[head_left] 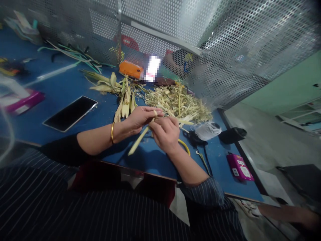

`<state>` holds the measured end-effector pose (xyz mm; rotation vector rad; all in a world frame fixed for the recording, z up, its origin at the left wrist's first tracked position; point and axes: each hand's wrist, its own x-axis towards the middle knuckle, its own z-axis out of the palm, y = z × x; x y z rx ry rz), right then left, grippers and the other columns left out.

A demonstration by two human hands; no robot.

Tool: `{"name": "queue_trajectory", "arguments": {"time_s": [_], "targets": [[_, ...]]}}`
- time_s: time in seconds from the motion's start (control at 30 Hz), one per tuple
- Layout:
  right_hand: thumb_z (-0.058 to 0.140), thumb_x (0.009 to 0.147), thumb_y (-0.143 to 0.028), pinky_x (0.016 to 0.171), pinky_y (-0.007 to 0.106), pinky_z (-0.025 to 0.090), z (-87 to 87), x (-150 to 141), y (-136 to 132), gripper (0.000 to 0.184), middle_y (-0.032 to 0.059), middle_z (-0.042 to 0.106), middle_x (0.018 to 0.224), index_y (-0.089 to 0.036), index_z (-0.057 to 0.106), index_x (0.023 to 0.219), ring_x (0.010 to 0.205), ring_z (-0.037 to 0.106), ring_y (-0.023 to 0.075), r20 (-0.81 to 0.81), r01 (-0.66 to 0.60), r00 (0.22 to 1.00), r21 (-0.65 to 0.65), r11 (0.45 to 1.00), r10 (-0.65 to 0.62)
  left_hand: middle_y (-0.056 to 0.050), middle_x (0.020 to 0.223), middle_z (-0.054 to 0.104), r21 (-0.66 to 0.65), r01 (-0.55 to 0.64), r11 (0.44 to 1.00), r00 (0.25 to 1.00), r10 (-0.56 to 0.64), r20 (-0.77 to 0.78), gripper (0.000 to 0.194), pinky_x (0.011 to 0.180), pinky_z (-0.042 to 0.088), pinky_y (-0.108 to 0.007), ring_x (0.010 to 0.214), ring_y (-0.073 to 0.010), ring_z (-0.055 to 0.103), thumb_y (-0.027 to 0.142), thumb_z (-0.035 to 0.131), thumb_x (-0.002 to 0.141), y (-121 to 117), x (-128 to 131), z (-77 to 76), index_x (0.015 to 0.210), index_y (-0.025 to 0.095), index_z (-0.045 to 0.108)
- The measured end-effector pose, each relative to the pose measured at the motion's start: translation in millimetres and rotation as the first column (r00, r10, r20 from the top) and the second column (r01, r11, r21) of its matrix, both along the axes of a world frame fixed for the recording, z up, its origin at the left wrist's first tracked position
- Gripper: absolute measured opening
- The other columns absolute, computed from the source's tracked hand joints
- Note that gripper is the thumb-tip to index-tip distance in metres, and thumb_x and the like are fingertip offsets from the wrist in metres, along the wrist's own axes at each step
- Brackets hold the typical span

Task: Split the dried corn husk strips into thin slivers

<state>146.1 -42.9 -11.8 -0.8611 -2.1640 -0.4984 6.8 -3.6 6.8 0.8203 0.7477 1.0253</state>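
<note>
My left hand (140, 117) and my right hand (165, 133) meet above the blue table (75, 83). Both are closed on one pale green plant stalk (139, 140) that slants down to the left from my fingers. A gold bangle (112, 133) sits on my left wrist. Just behind my hands lie a bundle of similar stalks (124, 100) and a heap of dry stripped husks (175, 102).
A black phone (70, 113) lies to the left, a pink box (23, 102) beyond it. To the right are a white net bundle (207, 130), a black cylinder (232, 134), a pink packet (239, 166) and a yellow ring (185, 146). A perforated metal screen (225, 43) backs the table.
</note>
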Motion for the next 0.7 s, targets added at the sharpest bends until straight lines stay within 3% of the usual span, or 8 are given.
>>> {"name": "queue_trajectory", "arguments": {"time_s": [0.07, 0.17, 0.27, 0.33, 0.37, 0.7], "targets": [[0.051, 0.092, -0.022, 0.086, 0.037, 0.043, 3.1, 5, 3, 0.013, 0.0046, 0.070, 0.089, -0.024, 0.064, 0.091, 0.088, 0.063, 0.0190, -0.237, 0.037, 0.970, -0.075, 0.996, -0.054, -0.010, 0.088, 0.074, 0.037, -0.008, 0.999, 0.999, 0.009, -0.044, 0.014, 0.071, 0.053, -0.022, 0.073, -0.0114, 0.068, 0.013, 0.071, 0.075, -1, -1, 0.9, 0.088, 0.009, 0.075], [0.052, 0.091, -0.032, 0.084, 0.037, 0.047, 4.3, 14, 12, 0.015, 0.0061, 0.068, 0.088, -0.022, 0.062, 0.085, 0.089, 0.062, 0.0203, -0.564, 0.032, 0.795, -0.327, 0.944, -0.222, -0.010, 0.091, 0.075, 0.086, 0.018, 0.996, 0.993, -0.008, -0.117, 0.015, 0.068, 0.055, -0.024, 0.069, -0.0125, 0.070, 0.015, 0.070, 0.077, -1, -3, 1.5, 0.091, 0.011, 0.076], [0.056, 0.086, -0.039, 0.069, 0.032, 0.050, 1.3, 19, 21, 0.020, 0.0032, 0.066, 0.076, -0.020, 0.061, 0.082, 0.072, 0.063, 0.0173, -0.648, -0.152, 0.659, -0.611, 0.777, -0.380, -0.010, 0.091, 0.075, 0.126, 0.029, 0.992, 0.988, -0.010, -0.154, 0.014, 0.065, 0.056, -0.024, 0.066, -0.0126, 0.070, 0.017, 0.070, 0.078, 1, -4, -0.3, 0.089, 0.011, 0.076], [0.057, 0.085, -0.040, 0.059, 0.028, 0.047, -0.1, 19, 23, 0.022, 0.0001, 0.063, 0.067, -0.019, 0.058, 0.078, 0.059, 0.060, 0.0143, -0.654, -0.260, 0.621, -0.691, 0.675, -0.431, -0.010, 0.090, 0.075, 0.144, 0.034, 0.989, 0.985, -0.008, -0.174, 0.013, 0.064, 0.056, -0.023, 0.065, -0.0121, 0.070, 0.017, 0.071, 0.077, 4, -4, -1.9, 0.088, 0.012, 0.076], [0.057, 0.084, -0.040, 0.055, 0.026, 0.045, -0.1, 19, 23, 0.023, -0.0011, 0.061, 0.063, -0.020, 0.056, 0.075, 0.054, 0.059, 0.0129, -0.661, -0.290, 0.609, -0.700, 0.653, -0.438, -0.010, 0.089, 0.075, 0.151, 0.043, 0.988, 0.982, -0.014, -0.186, 0.014, 0.063, 0.055, -0.023, 0.065, -0.0121, 0.070, 0.017, 0.072, 0.076, 5, -4, -2.5, 0.088, 0.012, 0.077], [0.060, 0.082, -0.039, 0.040, 0.024, 0.036, 6.7, 15, 18, 0.030, -0.0044, 0.054, 0.049, -0.021, 0.049, 0.061, 0.035, 0.049, 0.0094, -0.685, -0.313, 0.569, -0.692, 0.650, -0.455, -0.010, 0.085, 0.076, 0.203, 0.169, 0.965, 0.955, -0.109, -0.275, 0.025, 0.063, 0.055, -0.023, 0.069, -0.0154, 0.071, 0.023, 0.072, 0.077, 5, -9, 1.3, 0.100, 0.013, 0.076]]}}
